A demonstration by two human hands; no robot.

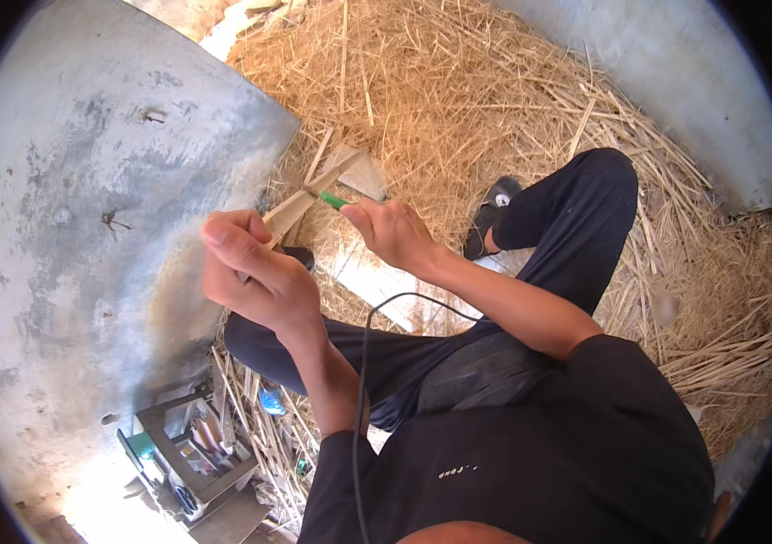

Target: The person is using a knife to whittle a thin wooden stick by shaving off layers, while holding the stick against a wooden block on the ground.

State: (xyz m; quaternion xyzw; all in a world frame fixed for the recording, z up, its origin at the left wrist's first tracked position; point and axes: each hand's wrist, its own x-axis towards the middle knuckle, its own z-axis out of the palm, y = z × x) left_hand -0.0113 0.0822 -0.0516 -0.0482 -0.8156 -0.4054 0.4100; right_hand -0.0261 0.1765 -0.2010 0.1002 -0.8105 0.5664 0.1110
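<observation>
Held up at the left, my left hand [263, 276] is closed around the lower end of a pale bamboo strip [290, 214]. The strip slants up and to the right, beyond the fist. My right hand [392, 238] grips a small knife by its green handle [332, 199]. The knife's short dark front end meets the strip just past the handle, a little above the left fist. How far the edge goes into the strip I cannot tell.
Fine shavings and straw-like strips [459, 100] cover the floor. Grey walls stand left [87, 181] and upper right [676, 82]. Lower left is a wooden box [195, 449] of small items, with a blue crumpled piece [271, 402] nearby. A black cable [364, 381] hangs across my lap.
</observation>
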